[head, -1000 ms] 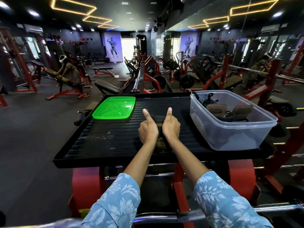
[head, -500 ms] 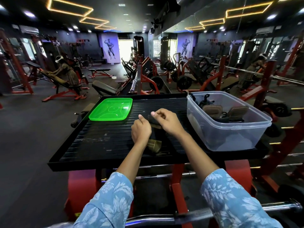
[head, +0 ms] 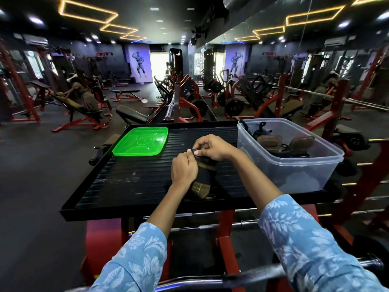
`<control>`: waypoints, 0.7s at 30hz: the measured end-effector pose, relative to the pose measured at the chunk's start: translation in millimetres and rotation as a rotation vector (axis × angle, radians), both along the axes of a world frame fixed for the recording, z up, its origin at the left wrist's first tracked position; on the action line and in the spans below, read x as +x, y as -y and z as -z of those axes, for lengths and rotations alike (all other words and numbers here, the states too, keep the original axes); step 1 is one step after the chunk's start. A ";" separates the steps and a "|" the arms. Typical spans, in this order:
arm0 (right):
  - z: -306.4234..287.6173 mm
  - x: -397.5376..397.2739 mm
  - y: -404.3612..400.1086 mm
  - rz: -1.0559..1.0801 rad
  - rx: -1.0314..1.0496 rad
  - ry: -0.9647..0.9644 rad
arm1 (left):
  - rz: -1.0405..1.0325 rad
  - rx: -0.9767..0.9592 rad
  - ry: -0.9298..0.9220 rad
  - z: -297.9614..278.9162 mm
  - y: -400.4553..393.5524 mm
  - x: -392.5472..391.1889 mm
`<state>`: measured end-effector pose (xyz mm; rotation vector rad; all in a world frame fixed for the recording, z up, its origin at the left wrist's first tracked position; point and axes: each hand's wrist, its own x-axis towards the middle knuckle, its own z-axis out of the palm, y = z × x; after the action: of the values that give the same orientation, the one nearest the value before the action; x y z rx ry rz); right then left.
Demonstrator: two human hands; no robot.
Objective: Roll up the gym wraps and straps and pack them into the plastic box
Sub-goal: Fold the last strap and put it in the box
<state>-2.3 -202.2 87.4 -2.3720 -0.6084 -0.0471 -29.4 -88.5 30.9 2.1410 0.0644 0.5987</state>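
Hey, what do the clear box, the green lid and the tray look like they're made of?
Clear box: translucent plastic, contents show through.
Green lid: glossy see-through plastic, moulded rings visible.
Tray: matte black, ribbed; probably rubber or plastic, hard to tell.

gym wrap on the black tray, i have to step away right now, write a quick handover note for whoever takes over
Left hand grips the black and olive wrap at its middle. Right hand pinches the wrap's far end, with the roll just begun.
The wrap lies on the ribbed black tray, between the green lid at the far left and the clear plastic box on the right.
Done: some straps and padded grips are already in the box.
Left: finish rolling this wrap, place it in the box. The lid is off; probably close it last.
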 end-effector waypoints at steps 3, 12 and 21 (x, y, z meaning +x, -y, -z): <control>1.3 -1.7 -2.4 0.050 -0.013 0.035 | 0.008 -0.066 -0.006 0.6 0.2 2.4; 3.6 -12.0 14.8 0.146 0.040 0.139 | 0.004 -0.261 -0.141 -22.7 4.9 7.7; -54.3 -28.5 34.3 0.042 -0.268 0.039 | 0.158 -0.408 -0.093 -47.6 30.8 15.6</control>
<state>-30.8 -236.5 141.7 -2.6485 -0.6155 -0.0319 -13.8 -119.3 78.5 1.7567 0.0621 0.3568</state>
